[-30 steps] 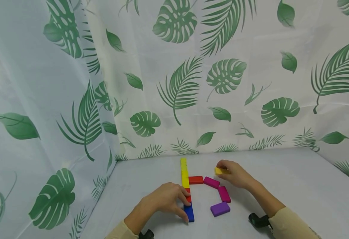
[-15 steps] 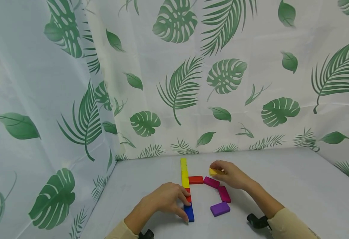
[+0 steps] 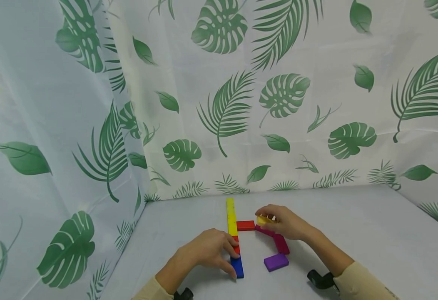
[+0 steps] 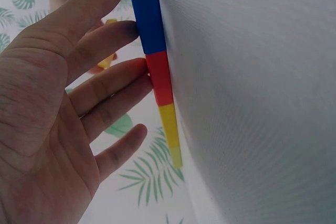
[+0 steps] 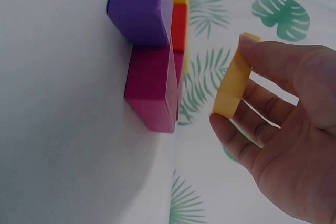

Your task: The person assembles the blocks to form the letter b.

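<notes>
My right hand [image 3: 287,223] pinches a yellow block [image 5: 231,88] between thumb and fingertips. In the head view it hangs over the left magenta block [image 3: 265,231], partly covering it; in the right wrist view it is clear of the other blocks. My left hand [image 3: 207,249] rests its fingertips along a straight row of blocks: thumb and index finger touch the blue block [image 4: 149,11], other fingers reach the red block [image 4: 160,78]. Beyond them the row continues as yellow blocks [image 3: 232,216]. Another red block [image 3: 245,226] juts rightward from the row.
A second magenta block [image 3: 281,244] and a purple block [image 3: 276,262] continue the curve on the right, with a gap between purple and blue. All lie on a white tabletop [image 3: 354,233]. Leaf-printed curtains [image 3: 237,125] enclose the back and sides.
My right hand has moved left and slightly nearer with the yellow block, from right of the curve to above the left magenta block. The left hand has stayed still.
</notes>
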### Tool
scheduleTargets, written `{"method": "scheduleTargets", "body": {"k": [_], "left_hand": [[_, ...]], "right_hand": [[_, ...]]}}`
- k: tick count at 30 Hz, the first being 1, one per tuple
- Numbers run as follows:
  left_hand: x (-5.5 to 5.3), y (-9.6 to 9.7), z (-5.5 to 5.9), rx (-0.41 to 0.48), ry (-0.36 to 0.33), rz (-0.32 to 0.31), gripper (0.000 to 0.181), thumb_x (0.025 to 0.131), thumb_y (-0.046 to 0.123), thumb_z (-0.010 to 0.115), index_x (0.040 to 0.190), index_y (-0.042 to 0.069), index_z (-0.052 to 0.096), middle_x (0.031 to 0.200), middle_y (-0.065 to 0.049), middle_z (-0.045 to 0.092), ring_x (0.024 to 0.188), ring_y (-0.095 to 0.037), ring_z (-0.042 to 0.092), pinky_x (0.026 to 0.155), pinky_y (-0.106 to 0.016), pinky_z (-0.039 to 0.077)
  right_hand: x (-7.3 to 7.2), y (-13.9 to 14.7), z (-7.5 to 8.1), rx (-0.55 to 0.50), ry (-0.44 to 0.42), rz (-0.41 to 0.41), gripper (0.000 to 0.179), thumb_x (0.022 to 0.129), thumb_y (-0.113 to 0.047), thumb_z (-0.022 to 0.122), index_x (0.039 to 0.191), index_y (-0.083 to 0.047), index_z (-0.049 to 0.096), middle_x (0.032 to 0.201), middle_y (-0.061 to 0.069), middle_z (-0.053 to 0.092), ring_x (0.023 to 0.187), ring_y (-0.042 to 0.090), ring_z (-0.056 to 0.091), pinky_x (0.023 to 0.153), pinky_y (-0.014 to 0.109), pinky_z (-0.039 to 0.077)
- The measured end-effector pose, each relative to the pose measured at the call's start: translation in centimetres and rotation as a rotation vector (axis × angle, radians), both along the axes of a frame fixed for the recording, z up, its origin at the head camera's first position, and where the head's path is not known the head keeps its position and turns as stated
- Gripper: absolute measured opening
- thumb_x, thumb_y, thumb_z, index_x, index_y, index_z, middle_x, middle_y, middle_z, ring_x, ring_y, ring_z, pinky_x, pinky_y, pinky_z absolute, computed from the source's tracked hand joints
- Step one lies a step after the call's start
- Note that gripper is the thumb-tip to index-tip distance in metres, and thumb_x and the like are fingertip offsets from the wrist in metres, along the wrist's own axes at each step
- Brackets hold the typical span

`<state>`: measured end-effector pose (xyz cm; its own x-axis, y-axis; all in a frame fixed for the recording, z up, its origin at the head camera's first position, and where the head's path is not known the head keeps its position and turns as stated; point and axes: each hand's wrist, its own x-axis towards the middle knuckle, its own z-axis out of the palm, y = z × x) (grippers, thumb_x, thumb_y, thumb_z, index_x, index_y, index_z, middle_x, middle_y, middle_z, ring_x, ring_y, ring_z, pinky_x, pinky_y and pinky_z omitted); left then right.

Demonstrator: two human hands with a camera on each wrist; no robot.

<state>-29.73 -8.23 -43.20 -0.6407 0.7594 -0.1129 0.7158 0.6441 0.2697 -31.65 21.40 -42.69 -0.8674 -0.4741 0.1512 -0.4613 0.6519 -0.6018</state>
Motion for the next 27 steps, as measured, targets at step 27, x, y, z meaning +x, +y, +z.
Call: {"method": "scheduleTargets", "body": {"k": [27], "left_hand": [[-0.3,-0.2,-0.5,0.029,0.070,-0.063,0.045,0.072,0.066,0.086,0.108,0.038,0.083,0.127,0.019,0.071,0.119,0.002,0.062,0.104,-0.027,0.051]], "right_hand": [[1.1,-2.4,-0.2,0.005,-0.149,0.212,0.034,0.095,-0.025,0.078,0.123,-0.008,0.070,0.101,-0.007,0.070,0.092,0.013,0.060,0.082,0.023,0.054]]}}
